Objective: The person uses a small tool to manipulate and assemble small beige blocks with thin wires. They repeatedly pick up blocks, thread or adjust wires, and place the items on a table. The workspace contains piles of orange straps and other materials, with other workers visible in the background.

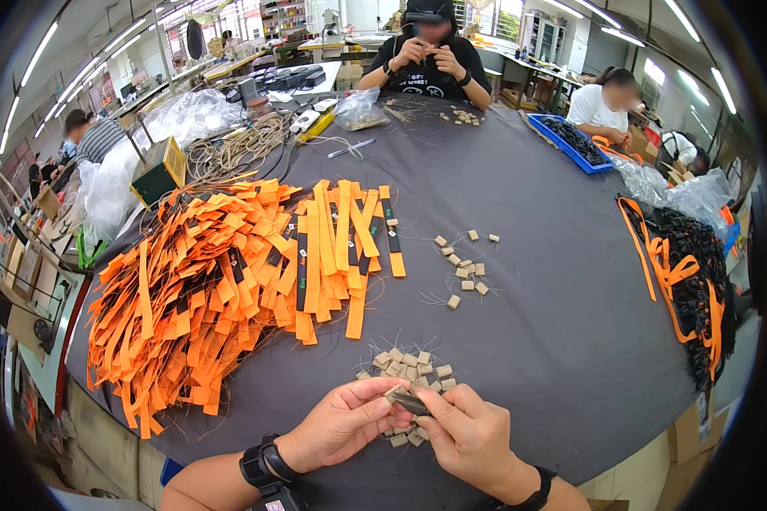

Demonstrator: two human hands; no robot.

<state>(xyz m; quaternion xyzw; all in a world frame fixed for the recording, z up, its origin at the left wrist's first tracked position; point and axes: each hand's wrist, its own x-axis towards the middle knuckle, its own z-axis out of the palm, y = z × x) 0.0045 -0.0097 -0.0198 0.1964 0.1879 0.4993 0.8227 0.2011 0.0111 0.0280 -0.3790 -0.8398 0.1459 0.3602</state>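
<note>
My left hand (pixel 345 422) and my right hand (pixel 464 434) meet near the front edge of the table, both pinching a small dark flat tag (pixel 409 401) with a tan piece at its end. Just beyond and under my fingers lies a heap of small tan square tags with thin strings (pixel 411 368). A second loose scatter of the same tan tags (pixel 466 266) lies farther out in the middle. To my left spreads a big pile of orange strip tags (pixel 222 289), some with black strips among them.
The table has a dark grey cloth (pixel 528 196). A green box (pixel 158 170), coiled cord and plastic bags sit far left. A blue tray (pixel 571 140) and an orange-strapped black bundle (pixel 690 281) lie right. A person opposite handles string; another sits at right.
</note>
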